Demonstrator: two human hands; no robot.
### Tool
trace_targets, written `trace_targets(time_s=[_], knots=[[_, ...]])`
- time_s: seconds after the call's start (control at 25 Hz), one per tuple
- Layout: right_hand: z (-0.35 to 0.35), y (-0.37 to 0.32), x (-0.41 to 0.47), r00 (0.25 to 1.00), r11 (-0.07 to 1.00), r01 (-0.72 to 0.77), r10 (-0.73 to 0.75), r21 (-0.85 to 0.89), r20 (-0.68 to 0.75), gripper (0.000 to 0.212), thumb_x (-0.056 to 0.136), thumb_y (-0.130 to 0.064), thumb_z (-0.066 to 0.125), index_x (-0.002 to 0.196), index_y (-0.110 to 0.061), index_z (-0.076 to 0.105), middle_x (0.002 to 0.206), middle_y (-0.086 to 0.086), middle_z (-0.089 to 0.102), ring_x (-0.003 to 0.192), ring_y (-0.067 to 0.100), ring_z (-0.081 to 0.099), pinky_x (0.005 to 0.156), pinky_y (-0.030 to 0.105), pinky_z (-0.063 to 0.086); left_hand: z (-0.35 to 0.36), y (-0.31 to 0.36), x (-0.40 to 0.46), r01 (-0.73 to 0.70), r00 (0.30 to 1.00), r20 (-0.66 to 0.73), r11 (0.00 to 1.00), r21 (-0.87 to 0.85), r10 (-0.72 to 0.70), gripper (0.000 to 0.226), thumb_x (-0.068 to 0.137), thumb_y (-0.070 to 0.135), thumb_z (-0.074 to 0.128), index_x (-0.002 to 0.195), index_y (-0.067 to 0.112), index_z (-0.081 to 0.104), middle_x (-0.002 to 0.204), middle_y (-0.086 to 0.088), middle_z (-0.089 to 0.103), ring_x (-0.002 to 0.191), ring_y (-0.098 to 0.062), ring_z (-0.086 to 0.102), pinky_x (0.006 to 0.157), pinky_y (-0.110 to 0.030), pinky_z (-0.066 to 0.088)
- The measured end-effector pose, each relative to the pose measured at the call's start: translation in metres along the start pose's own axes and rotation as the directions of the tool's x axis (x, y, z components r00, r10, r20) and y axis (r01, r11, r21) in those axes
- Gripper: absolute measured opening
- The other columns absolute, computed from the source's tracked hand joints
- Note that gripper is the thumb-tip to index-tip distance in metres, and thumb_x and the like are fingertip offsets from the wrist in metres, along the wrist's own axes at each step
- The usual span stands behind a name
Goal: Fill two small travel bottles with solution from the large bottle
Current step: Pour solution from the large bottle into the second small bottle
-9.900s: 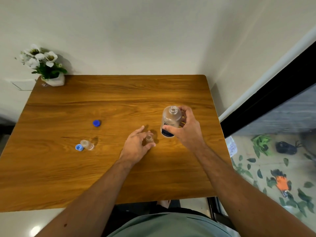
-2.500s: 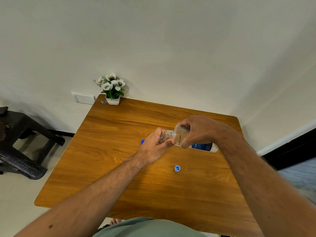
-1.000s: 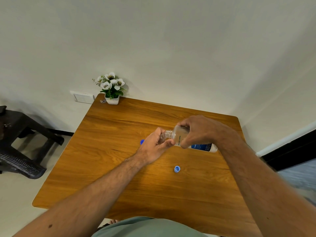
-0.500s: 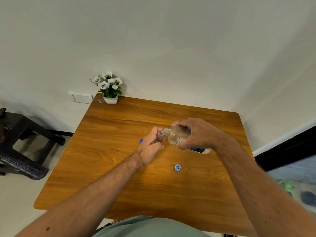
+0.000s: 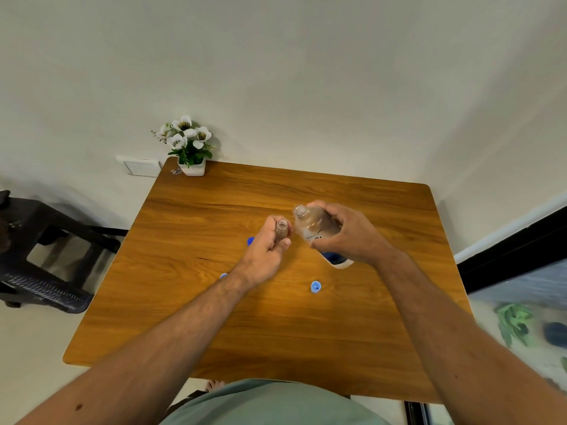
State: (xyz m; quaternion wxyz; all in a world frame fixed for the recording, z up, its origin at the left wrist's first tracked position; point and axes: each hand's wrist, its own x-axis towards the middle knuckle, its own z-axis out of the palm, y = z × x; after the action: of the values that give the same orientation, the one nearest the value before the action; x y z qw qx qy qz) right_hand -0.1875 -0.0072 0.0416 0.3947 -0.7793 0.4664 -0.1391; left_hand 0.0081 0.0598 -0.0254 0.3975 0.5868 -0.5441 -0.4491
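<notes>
Large bottle (image 5: pixel 316 230), gripped by right hand (image 5: pixel 352 237), has been tipped back from travel bottle (image 5: pixel 281 230) pinched in left hand (image 5: pixel 267 253); pour apparently finished.

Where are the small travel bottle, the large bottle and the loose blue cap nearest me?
small travel bottle (image 5: pixel 282 227), head view, open neck.
large bottle (image 5: pixel 313 226), head view, clear shoulder.
blue cap (image 5: pixel 315 286), head view, centre.
</notes>
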Motion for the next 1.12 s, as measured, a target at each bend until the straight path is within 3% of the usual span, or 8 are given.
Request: trace_targets(time_s=[0.12,0.28,0.4,0.56,0.68,0.76,0.96,1.12], knots=[[0.013,0.017,0.000,0.993,0.992,-0.045,0.058,0.122,-0.104,0.079,0.074,-0.023,0.086,0.142,-0.028,0.047,0.131,-0.009,0.056,0.111,0.009,0.055,0.085,0.020,0.048,0.005,-0.001,-0.003,0.000,0.999,-0.036,0.999,0.039,0.001,0.033,0.100,0.006,0.053,0.120,0.032,0.047,0.127,0.004,0.053,0.117,0.003,0.047,0.096,-0.014,0.037],[0.033,0.032,0.004,0.970,0.982,-0.095,0.128,0.165,-0.207,0.079,0.073,-0.020,0.087,0.138,-0.028,0.042,0.127,-0.014,0.051,0.114,0.007,0.052,0.080,0.008,0.041,0.012,-0.007,-0.008,0.012,0.998,-0.062,0.990,0.142,-0.003,0.033,0.097,0.009,0.058,0.114,0.036,0.051,0.127,0.005,0.041,0.115,0.019,0.030,0.090,0.001,0.025],[0.045,0.038,0.013,0.953,0.976,-0.129,0.171,0.175,-0.250,0.080,0.071,-0.019,0.089,0.135,-0.027,0.042,0.124,-0.013,0.054,0.110,0.006,0.054,0.080,0.007,0.043,0.019,-0.015,-0.012,0.050,0.998,-0.050,0.988,0.149,-0.043,0.036,0.095,0.012,0.062,0.109,0.045,0.052,0.122,0.006,0.041,0.114,0.011,0.031,0.089,-0.006,0.026],[0.060,0.046,0.031,0.941,0.979,-0.163,0.191,0.121,-0.278,0.081,0.065,-0.025,0.092,0.131,-0.029,0.046,0.126,-0.009,0.059,0.114,0.010,0.057,0.098,0.033,0.050,0.031,-0.033,-0.016,0.047,0.998,-0.055,0.990,0.135,-0.039,0.047,0.093,0.013,0.065,0.108,0.055,0.051,0.122,0.006,0.049,0.119,-0.009,0.044,0.101,-0.022,0.035],[0.067,0.048,0.047,0.944,0.979,-0.181,0.200,0.097,-0.264,0.081,0.065,-0.025,0.092,0.133,-0.027,0.048,0.130,-0.006,0.059,0.118,0.012,0.056,0.100,0.030,0.046,0.042,-0.042,-0.020,0.104,0.993,-0.060,0.991,0.083,-0.099,0.047,0.090,0.013,0.070,0.107,0.055,0.056,0.114,0.017,0.051,0.107,0.004,0.053,0.095,-0.022,0.044],[0.071,0.051,0.057,0.944,0.977,-0.199,0.213,0.082,-0.251,0.082,0.065,-0.025,0.093,0.134,-0.028,0.049,0.131,-0.006,0.060,0.119,0.013,0.056,0.102,0.032,0.047,0.050,-0.050,-0.021,0.118,0.991,-0.072,0.990,0.071,-0.113,0.045,0.089,0.014,0.072,0.112,0.051,0.061,0.112,0.021,0.052,0.104,0.003,0.057,0.095,-0.025,0.049],[0.079,0.065,0.059,0.930,0.963,-0.262,0.271,0.069,-0.247,0.084,0.068,-0.023,0.091,0.140,-0.027,0.047,0.137,-0.004,0.057,0.125,0.015,0.054,0.104,0.031,0.044,0.066,-0.070,-0.019,0.147,0.989,-0.049,0.975,0.168,-0.141,0.045,0.088,0.017,0.073,0.128,0.034,0.065,0.119,0.012,0.056,0.115,-0.005,0.056,0.102,-0.030,0.049],[0.080,0.072,0.057,0.937,0.964,-0.260,0.264,0.047,-0.229,0.087,0.070,-0.024,0.090,0.143,-0.027,0.044,0.140,-0.004,0.055,0.127,0.015,0.053,0.105,0.028,0.041,0.081,-0.082,-0.019,0.186,0.982,-0.050,0.958,0.220,-0.180,0.050,0.087,0.015,0.075,0.134,0.030,0.062,0.122,0.012,0.055,0.113,0.000,0.055,0.101,-0.019,0.046]])
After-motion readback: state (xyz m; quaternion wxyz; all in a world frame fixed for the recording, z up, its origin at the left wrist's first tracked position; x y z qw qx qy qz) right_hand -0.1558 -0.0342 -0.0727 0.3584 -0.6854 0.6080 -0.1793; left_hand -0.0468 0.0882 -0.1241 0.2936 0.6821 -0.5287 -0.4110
